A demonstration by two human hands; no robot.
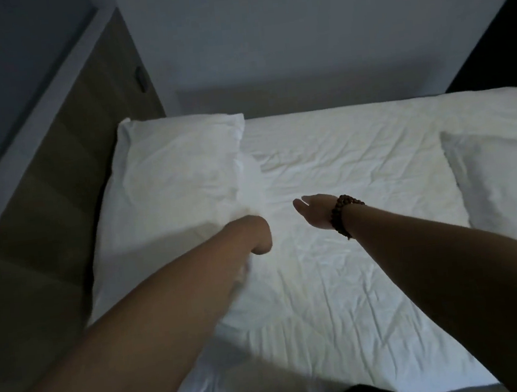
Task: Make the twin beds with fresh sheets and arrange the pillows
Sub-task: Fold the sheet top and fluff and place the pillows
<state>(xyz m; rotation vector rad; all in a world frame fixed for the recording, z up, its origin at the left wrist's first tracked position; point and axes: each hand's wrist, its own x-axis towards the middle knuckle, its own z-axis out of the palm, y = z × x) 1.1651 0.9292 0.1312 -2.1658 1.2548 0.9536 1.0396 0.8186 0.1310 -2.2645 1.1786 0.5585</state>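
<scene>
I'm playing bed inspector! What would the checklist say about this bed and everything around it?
Surface: white sheet, wrinkled, covering the bed.
Job's things: pillow beside the wooden headboard; second pillow at the picture's right edge.
Clutter: nothing seen.
Hands: left hand at the first pillow's edge, fingers hidden; right hand open over the sheet, beaded bracelet on its wrist.
Cables: nothing seen.
Surroundings: plain wall; dim light.
</scene>
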